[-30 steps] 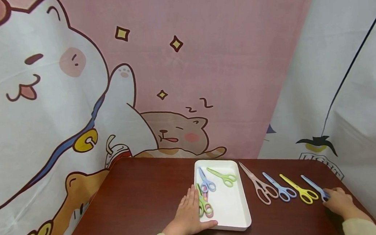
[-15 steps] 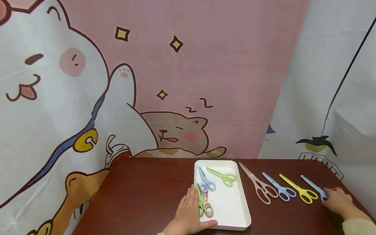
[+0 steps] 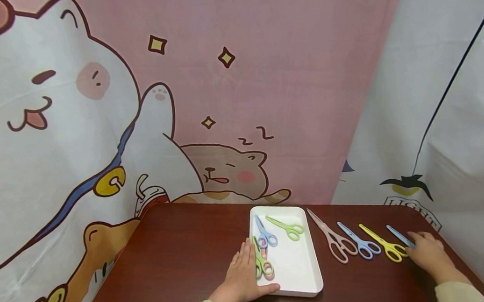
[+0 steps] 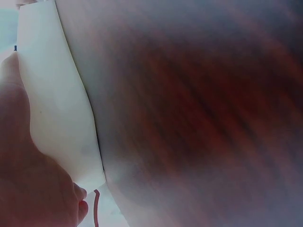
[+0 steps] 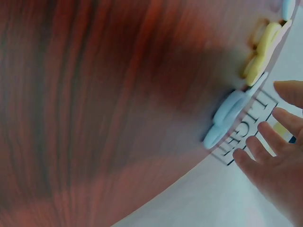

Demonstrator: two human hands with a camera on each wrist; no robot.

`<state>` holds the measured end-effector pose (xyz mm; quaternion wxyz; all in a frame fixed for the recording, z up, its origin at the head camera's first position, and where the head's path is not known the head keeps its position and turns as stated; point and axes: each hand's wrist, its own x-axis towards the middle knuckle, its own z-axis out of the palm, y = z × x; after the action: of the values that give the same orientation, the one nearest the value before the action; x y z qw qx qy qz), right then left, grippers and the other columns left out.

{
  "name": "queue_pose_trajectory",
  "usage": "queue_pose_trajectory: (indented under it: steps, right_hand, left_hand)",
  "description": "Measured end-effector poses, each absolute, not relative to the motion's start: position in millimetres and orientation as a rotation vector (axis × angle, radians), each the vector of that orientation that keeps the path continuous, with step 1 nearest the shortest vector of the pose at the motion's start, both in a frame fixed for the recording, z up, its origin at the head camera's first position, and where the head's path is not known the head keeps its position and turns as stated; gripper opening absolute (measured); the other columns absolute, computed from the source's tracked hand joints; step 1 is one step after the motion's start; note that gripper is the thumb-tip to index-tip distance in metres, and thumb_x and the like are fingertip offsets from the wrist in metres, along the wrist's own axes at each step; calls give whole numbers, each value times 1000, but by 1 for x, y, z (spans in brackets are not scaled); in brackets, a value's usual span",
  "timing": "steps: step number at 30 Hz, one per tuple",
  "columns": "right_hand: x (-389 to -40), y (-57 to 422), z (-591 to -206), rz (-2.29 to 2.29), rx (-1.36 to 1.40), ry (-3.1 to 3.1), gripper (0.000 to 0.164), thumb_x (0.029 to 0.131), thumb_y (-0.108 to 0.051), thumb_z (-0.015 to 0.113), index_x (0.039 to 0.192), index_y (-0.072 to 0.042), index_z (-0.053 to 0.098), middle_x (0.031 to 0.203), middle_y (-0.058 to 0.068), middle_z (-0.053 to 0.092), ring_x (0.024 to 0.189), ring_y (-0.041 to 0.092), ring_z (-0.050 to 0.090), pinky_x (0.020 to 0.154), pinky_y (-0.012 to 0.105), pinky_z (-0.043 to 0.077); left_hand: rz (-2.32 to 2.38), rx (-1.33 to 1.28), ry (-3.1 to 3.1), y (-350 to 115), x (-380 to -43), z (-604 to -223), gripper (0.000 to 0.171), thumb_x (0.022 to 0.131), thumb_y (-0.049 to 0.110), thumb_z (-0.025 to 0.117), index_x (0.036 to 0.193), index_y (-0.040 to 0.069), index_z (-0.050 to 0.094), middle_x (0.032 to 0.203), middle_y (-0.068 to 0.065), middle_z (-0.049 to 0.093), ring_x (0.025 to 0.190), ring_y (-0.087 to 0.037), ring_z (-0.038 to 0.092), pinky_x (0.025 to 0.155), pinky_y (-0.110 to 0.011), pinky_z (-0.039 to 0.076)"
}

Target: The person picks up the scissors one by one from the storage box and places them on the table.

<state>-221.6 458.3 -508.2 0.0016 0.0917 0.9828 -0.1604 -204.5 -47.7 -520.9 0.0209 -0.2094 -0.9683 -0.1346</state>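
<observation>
My left hand [image 3: 240, 275] rests with straight fingers along the left side of a white tray [image 3: 297, 271], thumb at its front edge. Inside the tray lie light green scissors [image 3: 278, 224], blue scissors [image 3: 260, 225], and green scissors [image 3: 258, 261] overlapping pink scissors [image 3: 269, 276]. Over at the right, my right hand [image 3: 430, 252] hovers over the handles of another pair of blue scissors [image 3: 399, 236], hiding them in the head view. Its fingers are spread and hold nothing in the right wrist view, where those blue handles [image 5: 231, 109] show apart from them.
Right of the tray, large pink scissors [image 3: 325, 229], light blue scissors [image 3: 353, 234] and yellow scissors [image 3: 376, 235] lie in a row on the dark wooden table [image 3: 182, 258]. A printed cloth [image 3: 297, 95] hangs behind the table's far edge.
My right hand has shifted slightly left and forward, covering more of the rightmost blue scissors. The left hand, the tray and the scissors have stayed in place.
</observation>
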Motion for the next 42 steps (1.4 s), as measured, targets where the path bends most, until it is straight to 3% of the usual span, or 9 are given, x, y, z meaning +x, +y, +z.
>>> queue_pose_trajectory:
  steps: [7, 20, 26, 42]
  right_hand:
    - [-224, 431, -503, -518, 211, 3172, 72, 91, -42, 56, 133, 12, 34, 129, 41, 26, 114, 62, 24, 86, 74, 30]
    - [-234, 376, -504, -577, 28, 3244, 84, 92, -59, 44, 147, 1, 21, 146, 36, 16, 132, 58, 11, 96, 78, 7]
    - [-234, 354, -506, -605, -43, 3239, 84, 93, -53, 49, 151, -5, 12, 152, 31, 9, 136, 55, 4, 97, 77, 2]
    - [-240, 287, -498, -551, -284, 3298, 80, 87, -47, 61, 146, -4, 30, 153, 26, 19, 137, 50, 16, 102, 73, 13]
  left_hand:
    - [-414, -651, -3010, -48, -204, -522, 127, 65, 87, 50, 148, -4, 21, 155, -23, 17, 143, -33, 23, 112, -47, 28]
    - [-408, -639, -3020, -48, -203, -518, 126, 65, 86, 52, 148, -4, 21, 156, -22, 17, 143, -32, 23, 112, -45, 28]
    - [-421, -645, -3016, -47, -203, -517, 127, 65, 86, 51, 148, -4, 21, 156, -22, 18, 143, -32, 23, 112, -45, 29]
    - [-418, -644, -3016, -48, -205, -521, 127, 64, 87, 49, 148, -4, 20, 156, -21, 17, 143, -32, 22, 112, -46, 28]
